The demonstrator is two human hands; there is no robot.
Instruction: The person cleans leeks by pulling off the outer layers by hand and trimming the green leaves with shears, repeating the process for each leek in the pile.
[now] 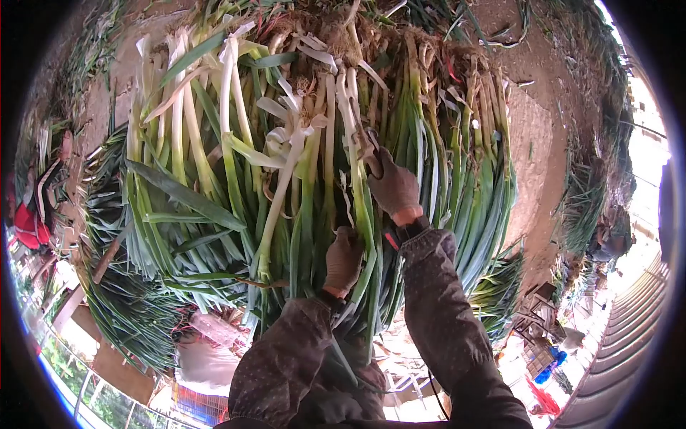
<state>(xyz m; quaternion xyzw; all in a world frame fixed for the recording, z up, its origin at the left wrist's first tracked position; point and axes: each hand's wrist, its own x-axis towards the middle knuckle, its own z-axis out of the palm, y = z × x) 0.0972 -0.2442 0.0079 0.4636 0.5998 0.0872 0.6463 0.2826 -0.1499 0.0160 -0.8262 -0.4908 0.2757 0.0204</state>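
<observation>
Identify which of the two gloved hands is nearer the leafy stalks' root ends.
The right hand, reaching farther up toward the tangled roots, beside the pale stems. The left hand sits lower, closer to the person's body, among the green leaves.

Fingertips of the left hand are hidden among the leek leaves.

Left hand, right hand: 2 greyish-brown gloves. Sleeves: 2, loose, dark grey-brown, small pale dots, gathered ends. Inner cuffs: dark.
</observation>
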